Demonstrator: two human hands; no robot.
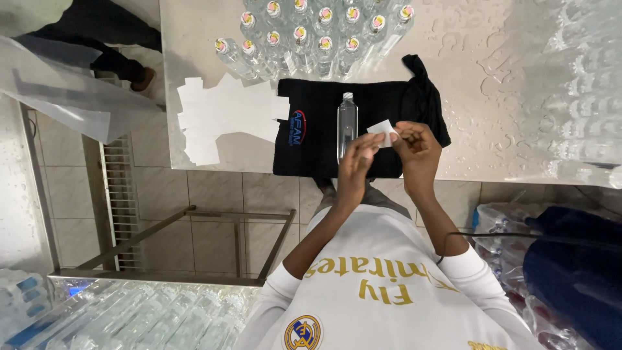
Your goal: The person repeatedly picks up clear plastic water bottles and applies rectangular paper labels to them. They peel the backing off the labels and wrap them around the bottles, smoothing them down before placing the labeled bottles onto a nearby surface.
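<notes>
Obs. Both hands are raised over the near edge of the desk [492,97]. The left hand [356,165] and right hand [414,146] meet on one white label [382,131]. Each hand has its fingertips pinched on it and the other fingers curled in. The label is in the air between the hands, clear of the desk.

Clear bottle [347,123]: lies on its side on the black cloth [311,129], at 11 o'clock from the hands and just beside the label. Its cap end points to 12 o'clock, and it appears to carry no cap.

Surroundings:
- Loose stack of white sheets [220,120] at 9 o'clock, fanned out and overlapping the cloth's edge.
- Cluster of capped bottles [317,32] at 12 o'clock, standing upright.
- Wrapped bottle packs [129,317] low at 7 o'clock, and more at 3 o'clock.
- Blue bag [576,272] at 4 o'clock.
- Desk surface carries water droplets, thickest toward 2 o'clock.

Risks (judgement):
- The label may fold on itself or cling to the fingertips, since it is thin and gripped from both sides at once.
- If it touches the wet desk, its backing could soak and bond poorly.
- The bottle is round and unsupported on soft cloth. A nudge from a wrist could roll it toward the desk's edge.
- A sleeve could sweep the fanned sheets off the desk.
</notes>
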